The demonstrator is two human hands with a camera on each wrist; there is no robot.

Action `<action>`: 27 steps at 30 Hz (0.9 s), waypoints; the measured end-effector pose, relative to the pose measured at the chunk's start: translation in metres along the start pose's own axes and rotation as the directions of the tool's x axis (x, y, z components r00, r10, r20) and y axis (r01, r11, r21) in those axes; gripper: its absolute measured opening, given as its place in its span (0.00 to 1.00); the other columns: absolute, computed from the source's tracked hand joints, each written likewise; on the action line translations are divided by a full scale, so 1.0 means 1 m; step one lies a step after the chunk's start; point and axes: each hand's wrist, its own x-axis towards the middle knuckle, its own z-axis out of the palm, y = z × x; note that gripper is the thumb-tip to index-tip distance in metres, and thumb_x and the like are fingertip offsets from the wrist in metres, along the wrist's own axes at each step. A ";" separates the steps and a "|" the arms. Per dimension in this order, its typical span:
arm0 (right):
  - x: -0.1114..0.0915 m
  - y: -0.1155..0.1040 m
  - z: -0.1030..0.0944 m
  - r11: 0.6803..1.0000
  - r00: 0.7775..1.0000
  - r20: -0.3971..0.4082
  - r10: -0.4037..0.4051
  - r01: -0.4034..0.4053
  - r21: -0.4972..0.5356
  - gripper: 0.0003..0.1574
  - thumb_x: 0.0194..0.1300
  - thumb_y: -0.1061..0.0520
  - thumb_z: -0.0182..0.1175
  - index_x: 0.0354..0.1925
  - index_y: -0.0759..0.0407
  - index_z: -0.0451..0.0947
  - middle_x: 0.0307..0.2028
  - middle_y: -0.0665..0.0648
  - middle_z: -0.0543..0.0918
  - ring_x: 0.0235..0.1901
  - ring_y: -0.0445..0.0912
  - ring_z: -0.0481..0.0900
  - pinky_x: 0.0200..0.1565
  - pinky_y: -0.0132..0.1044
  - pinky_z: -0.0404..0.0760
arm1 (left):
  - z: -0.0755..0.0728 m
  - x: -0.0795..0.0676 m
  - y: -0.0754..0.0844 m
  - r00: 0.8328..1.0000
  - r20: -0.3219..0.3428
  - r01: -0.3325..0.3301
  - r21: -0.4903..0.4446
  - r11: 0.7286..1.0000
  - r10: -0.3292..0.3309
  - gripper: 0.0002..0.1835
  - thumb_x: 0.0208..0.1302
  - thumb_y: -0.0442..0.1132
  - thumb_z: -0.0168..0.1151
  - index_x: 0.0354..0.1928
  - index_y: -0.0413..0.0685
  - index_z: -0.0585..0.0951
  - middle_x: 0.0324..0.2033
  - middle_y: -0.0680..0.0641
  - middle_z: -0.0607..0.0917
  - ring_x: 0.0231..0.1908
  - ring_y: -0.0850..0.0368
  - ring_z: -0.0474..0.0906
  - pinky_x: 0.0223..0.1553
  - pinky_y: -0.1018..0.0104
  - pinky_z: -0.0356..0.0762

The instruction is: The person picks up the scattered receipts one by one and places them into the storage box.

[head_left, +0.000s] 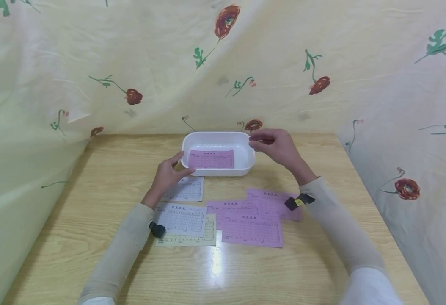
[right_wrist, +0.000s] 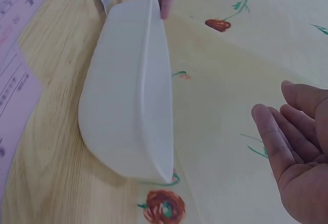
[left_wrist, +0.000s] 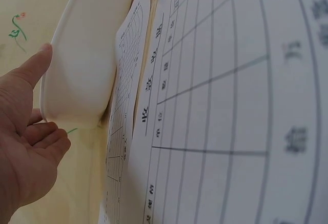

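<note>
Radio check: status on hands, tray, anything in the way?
Left hand grips white tray at its left end. Right hand holds nothing, off the right end. Pink slip inside; nothing seen in the way.

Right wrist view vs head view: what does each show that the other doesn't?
Right wrist only: the palm side of the right hand, with nothing between its fingers and a clear gap to the white tray.

Head only: the tray's inside floor with a pink slip lying in it, and the yellowish slip partly under a white one on the table.

Both: the tray, the left hand gripping its rim, the right hand, pink slips on the table, and the flowered cloth.
</note>
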 end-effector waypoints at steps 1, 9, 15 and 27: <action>-0.004 0.001 -0.003 1.000 1.000 -0.007 -0.002 0.002 0.003 0.23 0.66 0.49 0.71 0.55 0.58 0.86 0.49 0.59 0.89 0.42 0.46 0.88 0.42 0.31 0.88 | 0.000 0.000 0.000 1.000 0.000 0.001 0.000 1.000 -0.001 0.49 0.58 0.58 0.75 0.77 0.50 0.65 0.77 0.49 0.62 0.76 0.44 0.58 0.74 0.49 0.65; -0.039 0.014 -0.024 0.999 0.997 -0.068 0.040 -0.040 -0.006 0.24 0.66 0.47 0.71 0.55 0.59 0.85 0.47 0.59 0.89 0.38 0.39 0.88 0.40 0.30 0.88 | -0.001 -0.001 0.002 1.000 -0.007 0.003 0.009 1.000 -0.003 0.48 0.59 0.57 0.75 0.77 0.49 0.65 0.77 0.47 0.63 0.76 0.41 0.59 0.74 0.46 0.65; -0.068 0.032 -0.033 0.996 0.992 -0.099 0.075 -0.079 -0.044 0.24 0.66 0.45 0.71 0.54 0.58 0.86 0.48 0.58 0.89 0.37 0.39 0.87 0.40 0.32 0.88 | 0.000 -0.002 0.001 1.000 -0.006 0.004 0.010 1.000 -0.004 0.47 0.61 0.56 0.74 0.77 0.49 0.65 0.77 0.48 0.63 0.76 0.43 0.58 0.74 0.47 0.64; -0.117 0.057 -0.037 0.993 0.989 -0.106 0.101 -0.107 -0.051 0.24 0.68 0.49 0.69 0.56 0.62 0.84 0.47 0.63 0.89 0.36 0.36 0.87 0.38 0.27 0.87 | 0.000 -0.003 0.003 1.000 -0.003 -0.013 0.012 1.000 0.013 0.49 0.58 0.60 0.74 0.77 0.50 0.65 0.77 0.47 0.64 0.76 0.43 0.59 0.74 0.46 0.63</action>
